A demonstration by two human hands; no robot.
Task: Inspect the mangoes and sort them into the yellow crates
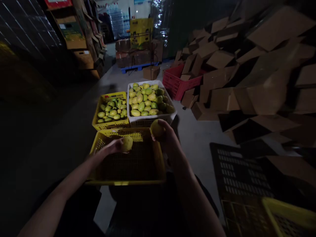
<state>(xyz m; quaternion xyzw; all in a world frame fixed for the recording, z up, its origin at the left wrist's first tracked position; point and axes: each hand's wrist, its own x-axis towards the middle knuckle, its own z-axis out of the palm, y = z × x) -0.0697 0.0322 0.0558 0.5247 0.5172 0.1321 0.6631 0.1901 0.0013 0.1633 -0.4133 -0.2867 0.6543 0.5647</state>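
The fingers of the left hand (114, 147) are curled round a yellow fruit (127, 144), gripping it from the left side so that most of its skin shows to the right of the fingertips. The right hand (166, 136) is closed about a second yellow fruit (157, 128), which sits at the top of the fingers with the palm beneath and behind it. Both fruits hang over the far part of the near yellow crate (148, 171), a mesh-walled crate whose floor shows bare between the two forearms; the left fruit is just inside its far rim, the right one above the far right corner. Just beyond that rim stand two more crates side by side, touching: on the left a far yellow crate (111, 124) with a layer of green and yellow fruit low inside it, and on the right a white crate (148, 121) heaped to the brim with the same fruit. Farther right lies a red crate (175, 86) against a tumbled pile of cardboard boxes (247, 72). A dark crate (237, 171) lies near on the right, on the grey floor (197, 138).
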